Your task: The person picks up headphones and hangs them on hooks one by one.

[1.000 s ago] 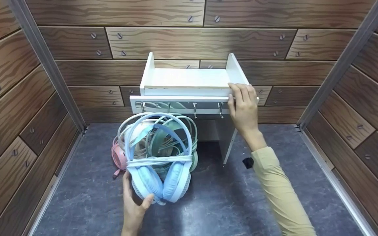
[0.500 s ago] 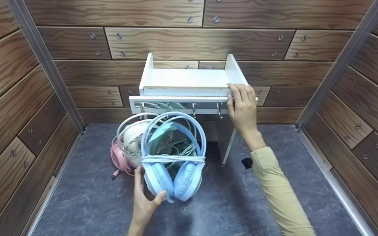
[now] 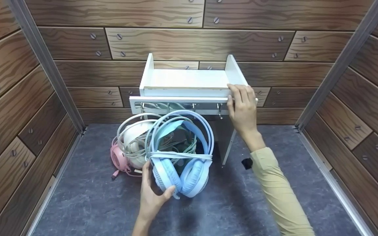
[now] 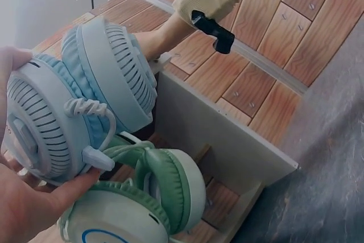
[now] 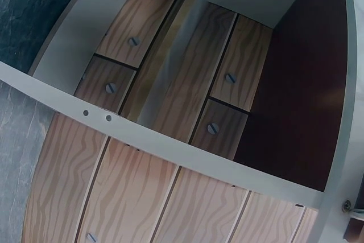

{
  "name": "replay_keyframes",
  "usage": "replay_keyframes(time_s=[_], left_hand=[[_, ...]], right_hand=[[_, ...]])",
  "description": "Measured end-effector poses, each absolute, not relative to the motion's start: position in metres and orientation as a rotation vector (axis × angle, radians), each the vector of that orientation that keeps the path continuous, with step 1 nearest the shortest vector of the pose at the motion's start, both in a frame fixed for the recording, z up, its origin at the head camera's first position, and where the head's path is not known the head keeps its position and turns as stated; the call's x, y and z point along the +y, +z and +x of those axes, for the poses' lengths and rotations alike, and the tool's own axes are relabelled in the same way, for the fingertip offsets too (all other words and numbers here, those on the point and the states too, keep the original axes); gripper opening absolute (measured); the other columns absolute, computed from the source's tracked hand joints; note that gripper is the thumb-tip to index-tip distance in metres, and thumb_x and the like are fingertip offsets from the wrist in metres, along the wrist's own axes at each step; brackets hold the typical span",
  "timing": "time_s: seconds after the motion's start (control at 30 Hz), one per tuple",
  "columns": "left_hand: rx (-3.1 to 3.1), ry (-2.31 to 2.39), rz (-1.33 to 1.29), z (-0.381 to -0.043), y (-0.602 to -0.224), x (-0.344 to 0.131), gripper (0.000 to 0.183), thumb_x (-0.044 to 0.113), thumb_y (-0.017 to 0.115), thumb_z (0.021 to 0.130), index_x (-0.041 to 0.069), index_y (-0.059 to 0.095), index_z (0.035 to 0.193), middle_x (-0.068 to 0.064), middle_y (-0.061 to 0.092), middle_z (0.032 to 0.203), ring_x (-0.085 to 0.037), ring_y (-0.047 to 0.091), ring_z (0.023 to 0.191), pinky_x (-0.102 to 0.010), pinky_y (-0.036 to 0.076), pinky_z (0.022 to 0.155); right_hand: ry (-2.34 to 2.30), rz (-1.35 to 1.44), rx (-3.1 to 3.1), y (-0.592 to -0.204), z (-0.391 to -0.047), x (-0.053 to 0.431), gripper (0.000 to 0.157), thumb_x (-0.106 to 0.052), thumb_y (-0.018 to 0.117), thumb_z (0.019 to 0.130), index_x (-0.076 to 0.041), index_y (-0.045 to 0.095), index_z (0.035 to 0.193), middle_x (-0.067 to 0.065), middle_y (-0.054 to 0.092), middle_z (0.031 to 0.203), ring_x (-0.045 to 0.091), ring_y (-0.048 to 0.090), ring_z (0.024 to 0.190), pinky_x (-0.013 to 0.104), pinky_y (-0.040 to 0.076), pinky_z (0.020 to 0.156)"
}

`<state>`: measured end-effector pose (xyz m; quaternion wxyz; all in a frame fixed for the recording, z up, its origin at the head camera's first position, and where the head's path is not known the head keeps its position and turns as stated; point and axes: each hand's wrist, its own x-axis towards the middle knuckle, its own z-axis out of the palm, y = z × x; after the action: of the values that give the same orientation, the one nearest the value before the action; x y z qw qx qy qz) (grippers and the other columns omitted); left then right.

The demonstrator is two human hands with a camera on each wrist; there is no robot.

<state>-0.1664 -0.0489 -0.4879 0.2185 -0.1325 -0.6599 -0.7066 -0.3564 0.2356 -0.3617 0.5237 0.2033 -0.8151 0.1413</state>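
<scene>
"In front of the white shelf (image 3: 190, 78) and its hook rail (image 3: 179, 99), what is the left hand (image 3: 153, 200) holding?"

"It is gripping a blue headset (image 3: 193, 175) by one ear cup (image 3: 168, 175)."

"Which way is the headset pointing?"

"Its headband is arching up toward the hooks (image 3: 220, 110), and its ear cups are sitting at the lower, nearer end; in the head view, its long axis is running nearly upright."

"And the right hand (image 3: 244, 111)?"

"It is clasping the rail's right end."
</scene>
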Motion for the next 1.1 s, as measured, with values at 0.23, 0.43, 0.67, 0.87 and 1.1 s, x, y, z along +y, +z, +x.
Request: replay_keyframes(time_s=[0.23,0.43,0.67,0.87,1.1], left_hand=[[-1.868,-1.933,-0.291,-0.167,-0.481,-0.040,0.097,0.016,0.083,0.061,0.017,0.027,0.141,-0.004,0.037,0.139,-0.017,0.033,0.130,-0.020,0.025,0.107],[-1.913,-1.926,-0.231,-0.159,-0.461,-0.035,0.099,0.013,0.083,0.060,0.008,0.025,0.141,-0.010,0.037,0.139,-0.020,0.035,0.127,-0.017,0.029,0.102],[-1.953,-1.849,-0.198,-0.161,-0.464,-0.031,0.102,0.020,0.085,0.060,0.012,0.025,0.142,-0.005,0.034,0.142,-0.018,0.032,0.130,-0.024,0.027,0.106],[-1.999,-1.727,-0.211,-0.170,-0.483,-0.025,0.105,0.034,0.086,0.058,0.027,0.025,0.142,0.007,0.037,0.140,-0.012,0.037,0.126,-0.031,0.030,0.105],[-2.065,-1.644,-0.210,-0.169,-0.490,-0.015,0.105,0.045,0.084,0.056,0.030,0.025,0.142,0.009,0.039,0.138,-0.013,0.042,0.120,-0.041,0.034,0.101]], right_hand=[[0.340,0.484,-1.953,-0.361,-0.357,0.235,0.036,-0.023,0.040,0.094,-0.012,0.054,0.125,0.005,0.055,0.114,0.023,0.043,0.114,0.039,0.024,0.108],[0.359,0.475,-1.957,-0.363,-0.356,0.236,0.036,-0.023,0.039,0.094,-0.013,0.054,0.126,0.004,0.055,0.113,0.022,0.043,0.114,0.036,0.022,0.110],[0.369,0.483,-1.956,-0.363,-0.357,0.235,0.036,-0.023,0.040,0.094,-0.013,0.053,0.126,0.004,0.055,0.113,0.022,0.043,0.114,0.040,0.023,0.108],[0.366,0.480,-1.953,-0.363,-0.357,0.236,0.036,-0.023,0.040,0.094,-0.013,0.054,0.126,0.004,0.055,0.113,0.023,0.043,0.114,0.039,0.024,0.108],[0.361,0.481,-1.957,-0.363,-0.357,0.236,0.036,-0.023,0.040,0.094,-0.013,0.054,0.126,0.005,0.055,0.114,0.022,0.043,0.114,0.036,0.022,0.109]])
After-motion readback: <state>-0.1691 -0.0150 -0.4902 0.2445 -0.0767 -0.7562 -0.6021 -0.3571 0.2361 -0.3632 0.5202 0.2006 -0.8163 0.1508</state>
